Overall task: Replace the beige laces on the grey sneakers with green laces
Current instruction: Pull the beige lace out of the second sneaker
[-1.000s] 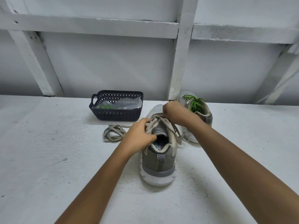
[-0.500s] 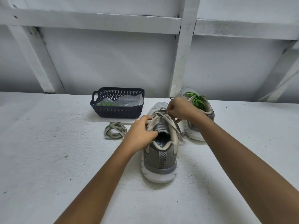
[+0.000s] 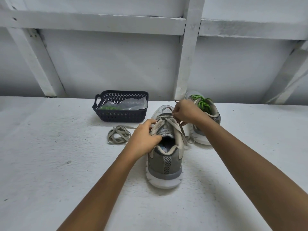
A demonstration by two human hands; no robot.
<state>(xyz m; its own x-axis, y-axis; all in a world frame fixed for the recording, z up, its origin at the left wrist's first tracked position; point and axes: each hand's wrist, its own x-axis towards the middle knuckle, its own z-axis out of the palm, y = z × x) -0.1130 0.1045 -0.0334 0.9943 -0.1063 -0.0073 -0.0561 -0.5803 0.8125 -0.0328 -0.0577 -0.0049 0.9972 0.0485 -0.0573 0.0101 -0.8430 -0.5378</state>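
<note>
on the near sneaker (image 3: 164, 164), left hand (image 3: 145, 140) grips its side, right hand (image 3: 186, 112) pinches the beige lace (image 3: 176, 129) mid-unthreading; next, likely tug it free.

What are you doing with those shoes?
A person is swapping shoelaces. The left hand grips the near sneaker at its opening, while the right hand pinches its beige lace near the toe end, apparently to work it out of the eyelets. The far sneaker already has a green lace. A loose beige lace lies on the table beside a dark basket, which holds a clear bag with something green inside.
</note>
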